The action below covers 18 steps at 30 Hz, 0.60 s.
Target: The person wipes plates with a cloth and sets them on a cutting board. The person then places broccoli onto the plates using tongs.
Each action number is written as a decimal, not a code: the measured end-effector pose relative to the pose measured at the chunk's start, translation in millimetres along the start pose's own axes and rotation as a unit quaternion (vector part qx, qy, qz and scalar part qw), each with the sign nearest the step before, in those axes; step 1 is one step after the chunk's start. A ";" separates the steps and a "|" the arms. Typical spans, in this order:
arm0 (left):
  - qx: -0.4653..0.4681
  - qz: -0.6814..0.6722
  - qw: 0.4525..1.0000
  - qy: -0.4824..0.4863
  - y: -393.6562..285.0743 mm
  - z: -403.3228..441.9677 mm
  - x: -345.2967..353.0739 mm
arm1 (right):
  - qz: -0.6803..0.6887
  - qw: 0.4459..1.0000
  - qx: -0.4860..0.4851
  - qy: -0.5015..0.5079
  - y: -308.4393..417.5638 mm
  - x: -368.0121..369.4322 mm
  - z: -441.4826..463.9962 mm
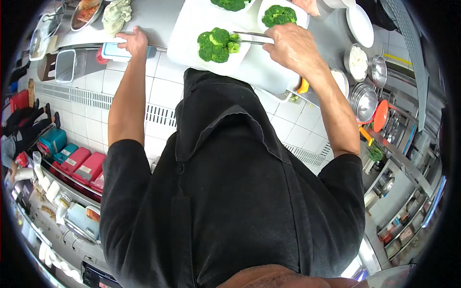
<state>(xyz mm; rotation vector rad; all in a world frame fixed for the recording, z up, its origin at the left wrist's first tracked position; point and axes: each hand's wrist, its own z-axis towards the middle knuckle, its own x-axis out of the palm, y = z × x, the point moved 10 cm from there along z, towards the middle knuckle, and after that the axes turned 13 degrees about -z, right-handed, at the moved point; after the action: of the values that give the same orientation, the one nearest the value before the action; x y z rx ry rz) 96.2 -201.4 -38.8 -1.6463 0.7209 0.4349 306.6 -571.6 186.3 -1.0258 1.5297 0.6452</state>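
Observation:
My right hand (294, 48) is closed around metal tongs (252, 34), which point left. Their tips are at a light-green piece of broccoli (233, 46), at the right side of a broccoli mound (213, 45) on a white plate (235, 65). Whether the tips pinch that piece is too small to tell. A second broccoli plate (263, 24) lies just beyond my right hand, and more broccoli (231, 4) shows at the top edge. My left hand (134, 42) rests at the counter's front edge with fingers apart, holding nothing, just below a crumpled pale cloth (116, 16).
A white board (187, 24) lies under the plates. Metal bowls (363, 103) and a bowl of white food (357, 62) stand to the right. Left are a dish of reddish food (87, 14) and a clear bin (70, 66). Another person (24, 129) is far left.

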 end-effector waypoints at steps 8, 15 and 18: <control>0.084 -0.062 0.993 0.060 142.2 -101.7 -76.0 | 0.109 0.993 0.043 -0.005 -1.2 -12.5 -60.2; -0.135 0.002 0.986 0.101 358.1 -263.4 -119.0 | 0.181 0.983 0.043 0.013 27.5 19.9 -52.5; -0.231 -0.009 0.966 0.113 528.2 -317.0 -107.2 | 0.221 0.974 0.051 0.028 -2.9 29.8 -47.0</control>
<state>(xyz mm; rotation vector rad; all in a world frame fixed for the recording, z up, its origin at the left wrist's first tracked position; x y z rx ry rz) -370.1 -529.4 -295.8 -2.1657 0.8138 0.4266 286.4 -620.3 168.3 -0.6311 1.8409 0.8388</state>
